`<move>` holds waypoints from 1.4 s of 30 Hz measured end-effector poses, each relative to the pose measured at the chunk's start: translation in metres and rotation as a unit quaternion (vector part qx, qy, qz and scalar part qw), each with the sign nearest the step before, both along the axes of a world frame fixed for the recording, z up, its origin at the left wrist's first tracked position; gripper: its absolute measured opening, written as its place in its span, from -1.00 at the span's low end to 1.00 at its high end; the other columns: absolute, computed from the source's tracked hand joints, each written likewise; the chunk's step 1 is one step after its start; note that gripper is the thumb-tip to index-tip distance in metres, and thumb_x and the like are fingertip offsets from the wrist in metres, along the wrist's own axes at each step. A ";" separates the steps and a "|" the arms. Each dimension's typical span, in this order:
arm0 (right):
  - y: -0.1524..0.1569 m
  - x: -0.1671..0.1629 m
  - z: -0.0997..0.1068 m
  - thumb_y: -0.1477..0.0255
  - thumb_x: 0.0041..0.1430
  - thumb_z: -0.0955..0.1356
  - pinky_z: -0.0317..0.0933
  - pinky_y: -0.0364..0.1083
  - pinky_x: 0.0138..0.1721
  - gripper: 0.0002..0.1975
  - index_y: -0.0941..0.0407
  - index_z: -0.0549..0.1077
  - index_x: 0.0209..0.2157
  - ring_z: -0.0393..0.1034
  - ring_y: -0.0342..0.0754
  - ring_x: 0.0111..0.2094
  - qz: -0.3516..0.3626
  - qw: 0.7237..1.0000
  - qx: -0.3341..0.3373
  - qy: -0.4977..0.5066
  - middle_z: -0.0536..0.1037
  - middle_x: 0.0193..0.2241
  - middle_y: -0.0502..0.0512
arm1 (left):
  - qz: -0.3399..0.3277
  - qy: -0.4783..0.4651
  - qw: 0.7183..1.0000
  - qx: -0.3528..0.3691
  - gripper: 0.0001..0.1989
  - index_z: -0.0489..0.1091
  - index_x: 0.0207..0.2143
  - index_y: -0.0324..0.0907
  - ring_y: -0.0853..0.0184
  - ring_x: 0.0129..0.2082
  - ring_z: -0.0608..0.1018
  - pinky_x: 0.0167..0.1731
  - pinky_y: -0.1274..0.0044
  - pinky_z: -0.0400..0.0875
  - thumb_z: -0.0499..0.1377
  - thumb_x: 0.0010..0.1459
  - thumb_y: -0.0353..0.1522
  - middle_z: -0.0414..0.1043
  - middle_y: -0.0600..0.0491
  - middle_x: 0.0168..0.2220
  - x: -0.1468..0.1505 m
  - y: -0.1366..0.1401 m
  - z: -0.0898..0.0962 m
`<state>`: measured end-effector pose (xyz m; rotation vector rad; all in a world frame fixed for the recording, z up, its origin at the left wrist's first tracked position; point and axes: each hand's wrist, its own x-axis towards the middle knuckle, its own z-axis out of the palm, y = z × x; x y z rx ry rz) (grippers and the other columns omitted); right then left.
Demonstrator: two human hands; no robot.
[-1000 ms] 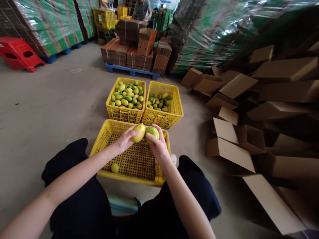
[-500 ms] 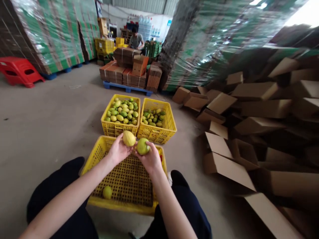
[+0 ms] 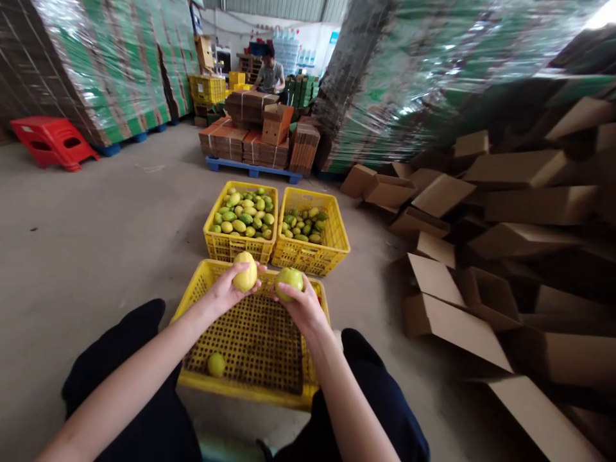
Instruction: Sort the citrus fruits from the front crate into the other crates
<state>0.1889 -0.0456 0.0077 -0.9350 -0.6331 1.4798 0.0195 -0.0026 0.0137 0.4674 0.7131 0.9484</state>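
In my left hand [image 3: 228,290] is a yellow lemon [image 3: 245,272], held upright with the thumb across it. A rounder, yellow-green lemon [image 3: 289,283] is gripped in my right hand [image 3: 304,307], thumb over its near side. Both hands are above a yellow perforated crate [image 3: 250,398] between my knees, a small gap between them. One green lemon [image 3: 216,364] lies on that crate's floor near the left front corner. Just beyond stand two more yellow crates: the left crate [image 3: 235,247] is heaped with yellow and green lemons, the right crate [image 3: 310,258] is partly filled.
Open cardboard boxes [image 3: 452,321] lie piled along the right. Flattened cartons [image 3: 257,151] sit on a blue pallet [image 3: 253,170] ahead, and a person [image 3: 270,76] is behind them. A red stool [image 3: 55,142] stands at left. Wrapped pallet stacks [image 3: 115,70] flank both sides.
My hands have drawn slightly apart. The left one has turned its yellow lemon more upright, and the right one's lemon now shows a different face. The whole view has shifted a little.
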 end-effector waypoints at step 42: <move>-0.005 -0.004 -0.005 0.35 -0.08 0.54 0.36 0.00 -0.08 -0.62 -0.01 0.50 -0.17 0.47 -0.04 -0.19 -0.051 0.980 0.119 -0.149 0.57 -0.18 -0.02 | 0.045 0.296 0.884 0.359 -0.48 0.36 -0.12 -0.15 0.25 -0.08 0.51 0.00 0.38 0.43 0.44 -0.17 -0.40 0.46 0.02 -0.11 -0.009 -0.015 0.013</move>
